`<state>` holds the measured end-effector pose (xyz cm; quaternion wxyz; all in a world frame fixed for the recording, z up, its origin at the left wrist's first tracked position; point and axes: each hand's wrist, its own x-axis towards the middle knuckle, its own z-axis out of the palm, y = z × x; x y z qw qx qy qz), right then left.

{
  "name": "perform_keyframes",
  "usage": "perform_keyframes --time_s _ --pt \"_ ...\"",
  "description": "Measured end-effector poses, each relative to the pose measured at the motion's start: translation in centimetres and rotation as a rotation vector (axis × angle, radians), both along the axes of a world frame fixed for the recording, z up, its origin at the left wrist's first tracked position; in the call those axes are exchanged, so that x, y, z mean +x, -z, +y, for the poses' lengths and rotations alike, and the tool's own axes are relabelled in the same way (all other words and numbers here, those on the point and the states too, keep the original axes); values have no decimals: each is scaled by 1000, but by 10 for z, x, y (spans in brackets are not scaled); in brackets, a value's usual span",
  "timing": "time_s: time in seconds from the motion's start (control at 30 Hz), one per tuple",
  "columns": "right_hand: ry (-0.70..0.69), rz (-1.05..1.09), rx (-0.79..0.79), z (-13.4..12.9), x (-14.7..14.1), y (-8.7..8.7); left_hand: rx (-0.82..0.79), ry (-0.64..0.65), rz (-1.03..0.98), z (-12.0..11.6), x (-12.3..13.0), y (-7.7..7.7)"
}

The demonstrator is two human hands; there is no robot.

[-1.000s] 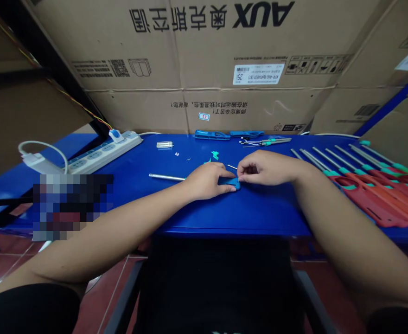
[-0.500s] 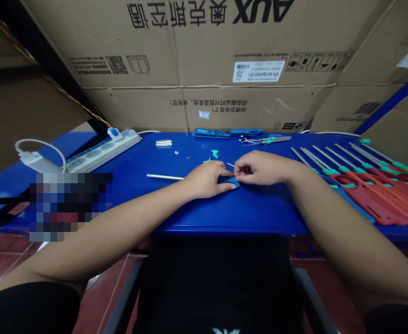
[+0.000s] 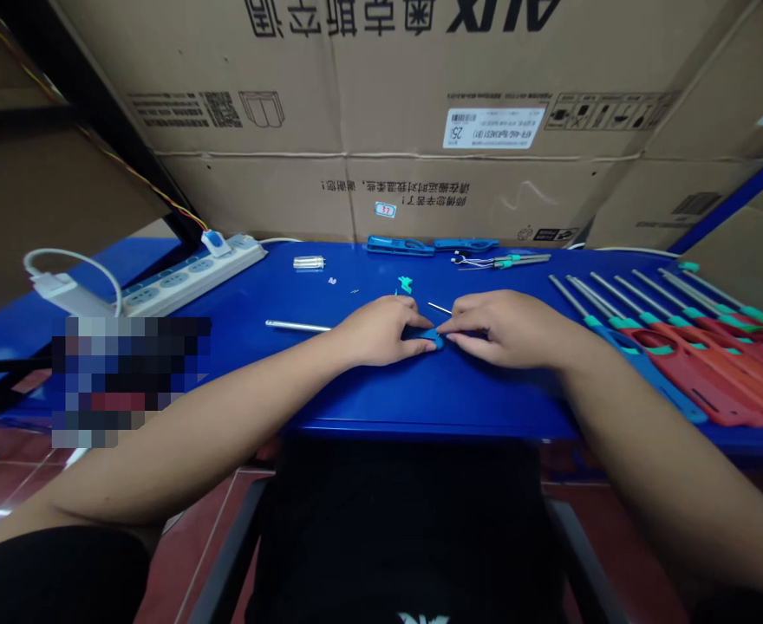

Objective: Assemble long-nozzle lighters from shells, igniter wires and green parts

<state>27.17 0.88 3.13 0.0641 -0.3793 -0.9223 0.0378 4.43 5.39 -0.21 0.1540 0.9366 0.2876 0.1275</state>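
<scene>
1. Holding a blue, round-ended plastic casing [image 3: 429, 334] on the glossy blue desk [image 3: 368, 403] between slightly parted left fingers [image 3: 419, 348].
2. Touching its end with nearly closed right fingers [image 3: 460, 323]; cannot tell whether gripping anything.

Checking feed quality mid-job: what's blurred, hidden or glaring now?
Head view: fine detail on the blue piece at the left hand looks soft; a pixelated patch hides some of the table; glare streaks the red floor, lower left.

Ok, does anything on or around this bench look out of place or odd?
The cardboard behind the blue table stands upside down, its print inverted. A green piece lies loose beyond the left hand; no spill shows.
</scene>
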Motion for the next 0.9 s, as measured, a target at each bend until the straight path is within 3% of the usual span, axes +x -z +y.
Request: perform_keyframes --time_s 0.53,0.9 --pt "2 -149 158 -2 -6 8 -7 5 -6 2 0 1" --pt "3 -232 164 -4 -11 11 12 7 6 -1 1 1"
